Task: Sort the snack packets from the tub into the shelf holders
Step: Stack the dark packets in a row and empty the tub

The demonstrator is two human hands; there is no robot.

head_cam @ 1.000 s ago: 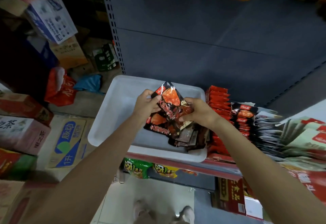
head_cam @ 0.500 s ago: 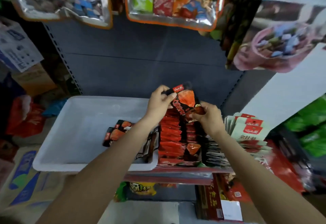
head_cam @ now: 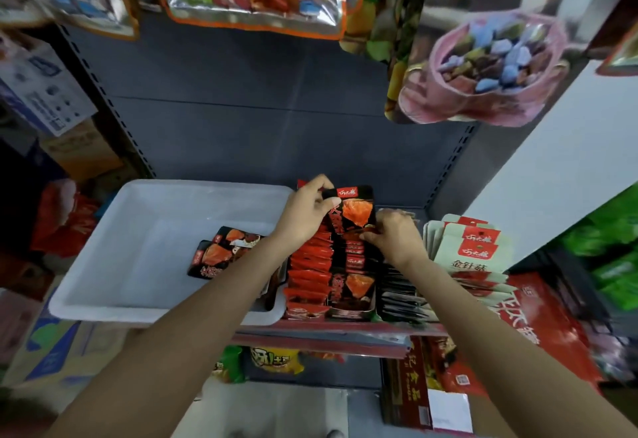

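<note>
Snack packets sit in two places: a few dark glossy ones remain in my big white plastic tub [head_cam: 103, 265] on the shelf, and rows of them stand filed in the holders beside it. That row of red and black packets [head_cam: 331, 265] just right of the tub is where I'm working. My left hand [head_cam: 305, 211] pinches the top corner of one black foil packet with an orange picture [head_cam: 357, 211], while my right hand [head_cam: 393, 235] grips its lower edge (both clamped on it). Next, I judge, it needs sliding upright into the back of that row, then letting go.
</note>
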